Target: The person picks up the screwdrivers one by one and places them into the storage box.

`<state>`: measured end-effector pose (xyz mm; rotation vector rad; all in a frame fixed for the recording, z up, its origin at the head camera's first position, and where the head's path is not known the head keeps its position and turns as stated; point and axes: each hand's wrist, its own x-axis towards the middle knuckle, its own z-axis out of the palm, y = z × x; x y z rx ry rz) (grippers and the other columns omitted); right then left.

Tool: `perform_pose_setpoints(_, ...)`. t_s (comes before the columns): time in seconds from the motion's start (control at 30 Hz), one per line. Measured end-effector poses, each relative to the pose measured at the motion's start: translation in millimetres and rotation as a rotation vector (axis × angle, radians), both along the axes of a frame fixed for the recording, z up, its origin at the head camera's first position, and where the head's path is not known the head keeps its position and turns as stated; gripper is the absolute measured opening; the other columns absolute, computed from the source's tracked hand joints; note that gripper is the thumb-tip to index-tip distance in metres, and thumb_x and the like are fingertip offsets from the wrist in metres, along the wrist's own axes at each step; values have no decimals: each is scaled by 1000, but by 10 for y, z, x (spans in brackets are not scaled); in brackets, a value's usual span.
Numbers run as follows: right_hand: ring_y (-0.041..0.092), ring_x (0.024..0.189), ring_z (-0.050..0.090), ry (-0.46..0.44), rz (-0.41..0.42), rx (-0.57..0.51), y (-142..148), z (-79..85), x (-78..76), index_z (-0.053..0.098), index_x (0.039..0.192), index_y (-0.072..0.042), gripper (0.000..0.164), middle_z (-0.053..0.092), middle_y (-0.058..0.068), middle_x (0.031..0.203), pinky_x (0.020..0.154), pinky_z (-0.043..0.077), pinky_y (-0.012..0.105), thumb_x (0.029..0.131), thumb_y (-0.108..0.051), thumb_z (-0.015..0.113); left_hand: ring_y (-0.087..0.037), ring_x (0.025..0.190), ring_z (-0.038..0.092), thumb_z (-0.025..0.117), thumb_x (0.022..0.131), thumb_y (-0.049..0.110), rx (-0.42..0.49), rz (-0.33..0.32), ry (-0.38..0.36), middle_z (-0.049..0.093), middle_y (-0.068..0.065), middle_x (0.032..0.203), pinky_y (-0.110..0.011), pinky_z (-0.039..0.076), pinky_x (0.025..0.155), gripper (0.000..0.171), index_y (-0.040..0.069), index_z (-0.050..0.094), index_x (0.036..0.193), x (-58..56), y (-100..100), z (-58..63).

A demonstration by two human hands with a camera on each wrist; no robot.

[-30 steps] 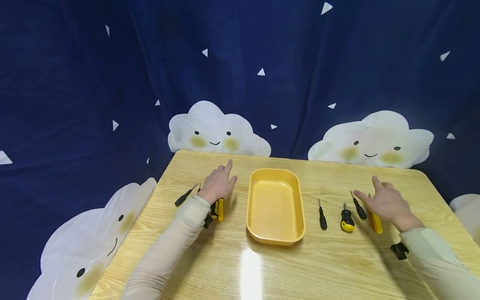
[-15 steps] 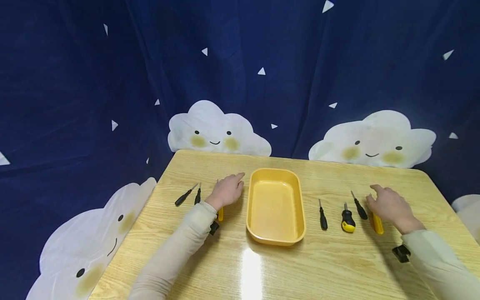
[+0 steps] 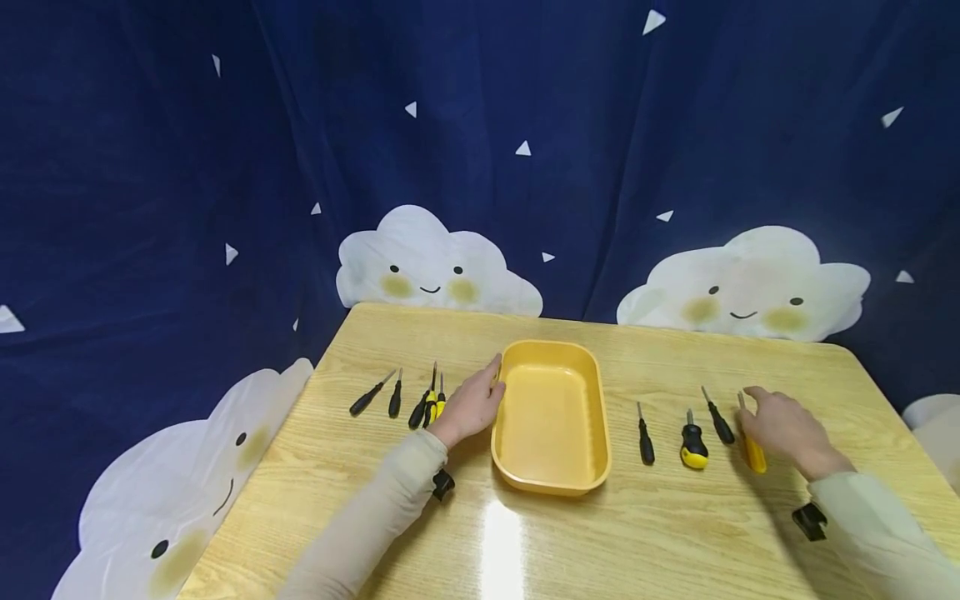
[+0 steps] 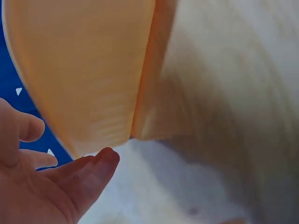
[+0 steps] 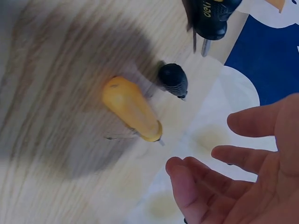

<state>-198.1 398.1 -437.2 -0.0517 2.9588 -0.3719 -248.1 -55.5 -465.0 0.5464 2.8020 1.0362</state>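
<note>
My left hand (image 3: 472, 406) is at the left rim of a yellow plastic bin (image 3: 551, 425), fingertips right at its side. In the left wrist view the fingers are loosely bent by the bin's wall (image 4: 88, 70) and grip nothing. On the right, my right hand (image 3: 786, 427) hovers beside and over a screwdriver with a yellow handle (image 3: 754, 454), its upper part overlapped by the hand. The right wrist view shows that yellow handle (image 5: 133, 109) lying on the table, with the spread fingers apart from it. A slim black screwdriver (image 5: 173, 80) lies next to it.
Right of the bin lie a stubby black-and-yellow screwdriver (image 3: 693, 446) and another slim black one (image 3: 646, 446). Left of it are several more, including black screwdrivers (image 3: 365, 400) and yellow-and-black ones (image 3: 431, 406). Behind the wooden table (image 3: 570, 550) hangs a blue cloth (image 3: 480, 167).
My left hand has moved right and toward me, from over the left screwdrivers to the bin's rim. My right hand has come slightly nearer and lower over the yellow screwdriver.
</note>
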Motion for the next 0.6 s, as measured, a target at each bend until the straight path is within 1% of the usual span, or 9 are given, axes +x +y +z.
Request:
perform_pose_setpoints(0.03, 55, 95, 52, -1, -5, 1, 2, -8, 8, 37, 130, 19, 55, 55, 40, 106, 69, 45, 60, 96, -24, 42, -24, 118, 53, 35, 103, 26, 23, -1, -7, 33, -10, 150, -38, 39, 101, 55, 9, 16, 152, 13, 6, -17)
perform_pose_setpoints(0.1, 56, 96, 52, -3, -8, 1, 7, -25, 18, 37, 129, 20, 56, 54, 40, 107, 69, 45, 60, 95, -24, 43, -23, 114, 56, 36, 103, 24, 68, -4, -18, 32, -11, 150, -37, 42, 98, 55, 7, 17, 152, 35, 21, -49)
perform_pose_setpoints(0.2, 56, 98, 51, -9, -14, 7, 20, -54, 34, 38, 129, 20, 56, 53, 41, 110, 71, 45, 61, 95, -24, 45, -25, 114, 56, 38, 102, 20, 137, 3, -26, 33, -14, 149, -37, 43, 96, 54, 5, 19, 151, 67, 43, -100)
perform_pose_setpoints(0.3, 57, 98, 50, -24, -20, 4, 27, -67, 50, 38, 128, 21, 57, 51, 42, 112, 72, 44, 62, 95, -25, 46, -28, 121, 50, 40, 101, 17, 185, 22, -25, 35, -17, 147, -39, 41, 99, 54, 4, 22, 150, 84, 69, -146)
perform_pose_setpoints(0.4, 57, 98, 51, -49, -24, -8, 22, -70, 69, 36, 129, 21, 61, 51, 41, 113, 73, 44, 62, 95, -28, 47, -30, 128, 41, 41, 100, 16, 220, 44, -41, 33, -18, 148, -41, 36, 103, 55, 3, 23, 149, 98, 93, -181)
perform_pose_setpoints(0.43, 56, 97, 52, -60, -23, -14, 20, -71, 75, 35, 129, 22, 62, 52, 41, 112, 72, 44, 61, 95, -29, 48, -29, 130, 39, 41, 100, 16, 229, 50, -45, 32, -17, 149, -41, 35, 104, 55, 3, 23, 149, 103, 100, -190)
perform_pose_setpoints(0.53, 52, 91, 56, -89, -17, -33, 15, -69, 84, 32, 130, 23, 65, 61, 34, 100, 72, 45, 61, 95, -30, 48, -28, 132, 36, 42, 99, 16, 256, 68, -55, 30, -16, 150, -40, 33, 105, 56, 4, 21, 150, 116, 117, -212)
perform_pose_setpoints(0.6, 50, 89, 58, -103, -18, -37, 18, -80, 88, 31, 129, 24, 66, 63, 30, 95, 72, 45, 60, 95, -30, 49, -27, 132, 35, 42, 99, 14, 271, 77, -58, 29, -16, 150, -39, 32, 106, 57, 4, 20, 150, 123, 126, -227)
